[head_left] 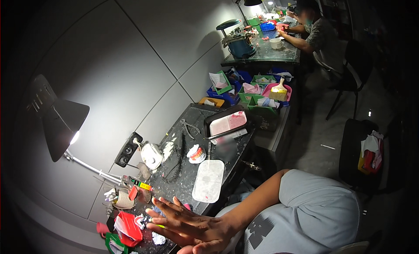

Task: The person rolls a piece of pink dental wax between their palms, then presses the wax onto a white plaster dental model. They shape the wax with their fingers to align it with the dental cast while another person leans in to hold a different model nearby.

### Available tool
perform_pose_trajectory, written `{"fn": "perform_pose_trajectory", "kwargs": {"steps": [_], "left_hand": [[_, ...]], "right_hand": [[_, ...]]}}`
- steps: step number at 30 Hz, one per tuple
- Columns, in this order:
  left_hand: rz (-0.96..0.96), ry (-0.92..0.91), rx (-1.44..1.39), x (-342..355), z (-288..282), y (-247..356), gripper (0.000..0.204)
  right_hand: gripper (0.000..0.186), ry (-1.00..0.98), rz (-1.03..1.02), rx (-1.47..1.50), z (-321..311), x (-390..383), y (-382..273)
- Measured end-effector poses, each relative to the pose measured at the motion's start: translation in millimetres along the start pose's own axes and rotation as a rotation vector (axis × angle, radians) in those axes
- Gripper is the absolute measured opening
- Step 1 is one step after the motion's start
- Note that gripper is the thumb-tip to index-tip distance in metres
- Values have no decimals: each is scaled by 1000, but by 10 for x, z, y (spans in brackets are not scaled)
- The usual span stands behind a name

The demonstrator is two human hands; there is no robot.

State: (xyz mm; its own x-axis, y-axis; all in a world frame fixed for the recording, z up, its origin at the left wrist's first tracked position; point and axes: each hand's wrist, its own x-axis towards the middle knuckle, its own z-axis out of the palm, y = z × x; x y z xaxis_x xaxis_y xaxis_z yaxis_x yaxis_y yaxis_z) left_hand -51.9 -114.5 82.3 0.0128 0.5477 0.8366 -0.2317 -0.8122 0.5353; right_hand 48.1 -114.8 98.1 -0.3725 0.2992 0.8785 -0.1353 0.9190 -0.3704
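Fingers spread and flat, one hand (192, 228) lies at the lower middle of the frame, its forearm running off to the right into a grey short sleeve (314, 210); it grips nothing, and which hand it is cannot be told for sure. A second hand shows only as a sliver at the bottom edge beneath it, its state hidden.

Just left of the fingertips sits a red plastic box (129, 228) with crumpled white paper beside it, on the dark, dust-flecked workbench (192, 118). Up and to the right of the hand lies a pale, rounded rectangular plate (209, 180), and beyond it a white-and-red dental model with teeth (197, 153). Metal pliers (190, 128) rest further up the bench, near a black tray holding pink and white slabs (228, 123).

At the left of the frame a black desk lamp (61, 127) shines over a white cup-like item (151, 155) and a wall socket (128, 149).

Toward the upper right, green, blue and pink bins (262, 94) crowd a lower shelf, and a seated person (316, 31) works at a far bench.
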Motion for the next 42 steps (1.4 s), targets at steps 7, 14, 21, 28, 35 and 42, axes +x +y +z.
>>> {"fn": "perform_pose_trajectory", "kwargs": {"steps": [7, 14, 21, 28, 35, 42], "left_hand": [[13, 20, -2, 13, 257, 23, 101], [-93, 136, -245, -42, -5, -74, 97], [-196, 91, -211, -214, -103, -23, 98], [-357, -51, -343, -108, -352, -46, 99], [-561, -124, -467, -154, -538, 45, 100], [-657, -149, -546, -195, -492, 1, 101]], "right_hand": [[91, 73, 20, 53, 11, 4, 39], [99, 85, 14, -124, -16, 97, 26], [107, 245, -19, -124, -124, 239, 60], [106, 114, -182, -25, 96, 31, -176], [107, 66, -167, -99, -86, 284, -242], [102, 244, -118, -38, -147, 329, 85]]}}
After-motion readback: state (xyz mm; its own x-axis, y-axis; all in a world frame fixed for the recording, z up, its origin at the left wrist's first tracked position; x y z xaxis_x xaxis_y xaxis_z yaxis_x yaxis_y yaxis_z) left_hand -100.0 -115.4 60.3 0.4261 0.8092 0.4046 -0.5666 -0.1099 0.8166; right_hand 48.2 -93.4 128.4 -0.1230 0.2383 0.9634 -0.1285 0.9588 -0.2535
